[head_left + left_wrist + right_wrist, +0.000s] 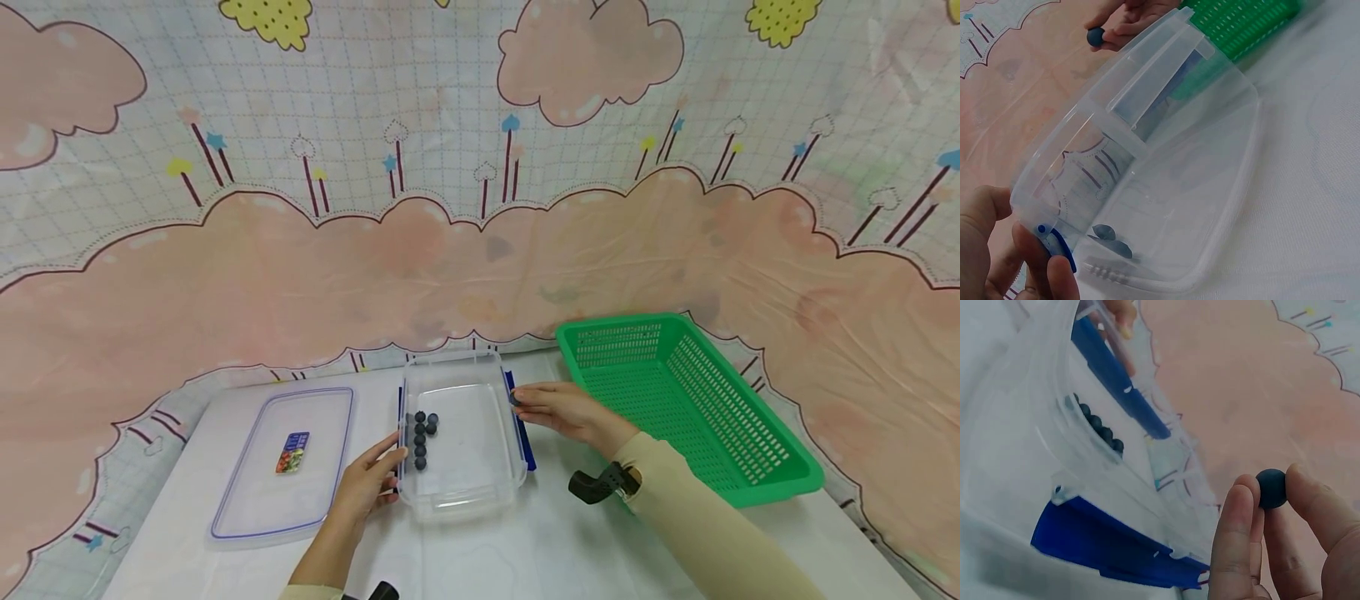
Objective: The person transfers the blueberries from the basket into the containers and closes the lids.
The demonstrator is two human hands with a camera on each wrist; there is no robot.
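Observation:
A clear plastic box (472, 433) with blue side latches stands on the table, its lid off. My left hand (366, 479) grips its left wall, and the left wrist view shows the fingers around a blue latch (1059, 247). Several small dark blue balls (420, 440) lie inside along the left wall, mostly in a row. Just beyond the box's right side, my right hand (558, 410) pinches another dark blue ball (1272, 488) between thumb and fingers. That ball is held up in the air, close to the open right latch (522, 425).
To the left lies a clear lid (247, 492) with a blue rim and a colourful label (292, 452). A green perforated basket (757, 492) stands at the right, beneath and behind the right forearm. A patterned cloth (420, 283) hangs behind the white table (172, 500).

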